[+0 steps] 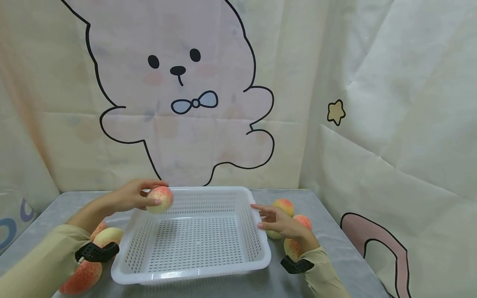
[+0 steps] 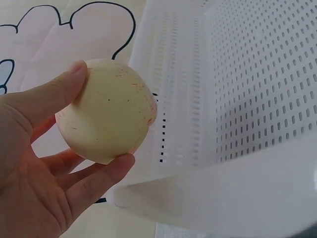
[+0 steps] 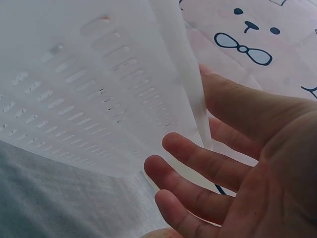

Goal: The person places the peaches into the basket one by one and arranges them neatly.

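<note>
A peach (image 1: 161, 199), pale yellow with a red blush, is held between the thumb and fingers of my left hand (image 1: 128, 196). It sits over the back left corner of a white perforated plastic basket (image 1: 191, 272). In the left wrist view the peach (image 2: 106, 111) shows its pale side, with the basket wall to its right. My right hand (image 1: 281, 223) grips the basket's right rim. The right wrist view shows the thumb at the rim and the other fingers (image 3: 198, 158) beside the outer wall. No fruit shows inside the basket.
Several peaches (image 1: 80, 277) lie left of the basket, partly behind my left forearm. More peaches (image 1: 292, 248) lie to the right, partly covered by my right hand. A grey cloth covers the table (image 1: 320, 231). Printed curtains (image 1: 283, 157) stand behind and beside it.
</note>
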A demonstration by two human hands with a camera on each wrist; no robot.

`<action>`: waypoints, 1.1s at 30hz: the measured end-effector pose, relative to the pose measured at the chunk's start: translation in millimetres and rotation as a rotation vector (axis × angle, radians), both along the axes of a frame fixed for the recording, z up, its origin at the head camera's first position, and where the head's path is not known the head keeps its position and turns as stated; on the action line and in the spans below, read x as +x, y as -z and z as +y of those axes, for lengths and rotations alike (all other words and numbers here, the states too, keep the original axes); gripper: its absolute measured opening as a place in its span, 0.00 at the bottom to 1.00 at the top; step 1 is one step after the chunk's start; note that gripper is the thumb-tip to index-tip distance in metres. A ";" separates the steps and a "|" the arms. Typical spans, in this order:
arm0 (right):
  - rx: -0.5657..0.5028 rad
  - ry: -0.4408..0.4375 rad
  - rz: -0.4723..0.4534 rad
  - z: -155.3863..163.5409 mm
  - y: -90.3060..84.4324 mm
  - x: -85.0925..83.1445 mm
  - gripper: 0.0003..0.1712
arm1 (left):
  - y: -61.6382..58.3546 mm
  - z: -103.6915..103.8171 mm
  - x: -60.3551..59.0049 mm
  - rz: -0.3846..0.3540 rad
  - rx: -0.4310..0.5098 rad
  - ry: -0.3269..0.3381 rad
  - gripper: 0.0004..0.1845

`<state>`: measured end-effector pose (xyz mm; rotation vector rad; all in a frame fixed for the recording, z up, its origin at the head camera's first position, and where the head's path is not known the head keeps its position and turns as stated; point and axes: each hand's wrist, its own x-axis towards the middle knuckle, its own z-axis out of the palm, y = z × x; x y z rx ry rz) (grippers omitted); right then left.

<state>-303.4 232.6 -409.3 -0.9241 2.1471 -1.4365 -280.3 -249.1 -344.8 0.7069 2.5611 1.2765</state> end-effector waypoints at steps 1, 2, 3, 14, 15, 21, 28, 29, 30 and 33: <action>-0.002 -0.007 0.000 0.0 -0.5 -0.1 0.40 | -0.4 1.4 -1.1 -0.017 -0.010 -0.005 0.36; -0.006 -0.013 0.000 0.1 -0.9 -0.3 0.40 | -0.8 2.9 -2.3 -0.032 -0.022 -0.009 0.36; -0.007 -0.018 0.002 0.2 -1.2 -0.5 0.40 | -1.1 4.5 -3.3 -0.050 -0.033 -0.014 0.36; -0.015 -0.020 -0.016 0.2 -1.0 -0.2 0.40 | 0.5 24.7 -11.8 -0.143 -0.146 -0.042 0.31; -0.016 -0.019 -0.017 0.2 -1.1 -0.1 0.40 | 1.6 26.4 -13.0 -0.144 -0.157 -0.044 0.31; 0.003 0.000 0.006 -0.8 -2.0 0.9 0.40 | 6.1 36.0 -15.6 -0.153 -0.209 -0.044 0.29; 0.012 0.003 0.015 -0.2 -1.5 1.0 0.40 | 10.1 45.0 -15.3 -0.209 -0.296 -0.090 0.29; 0.011 0.002 0.014 -0.1 -1.5 1.1 0.40 | 10.9 45.8 -15.4 -0.212 -0.311 -0.091 0.29; 0.010 0.001 0.012 -0.1 -1.5 1.0 0.40 | 11.7 46.7 -15.4 -0.216 -0.322 -0.098 0.29; 0.009 0.004 0.009 0.5 -1.2 1.0 0.40 | 13.9 48.8 -14.9 -0.225 -0.357 -0.111 0.28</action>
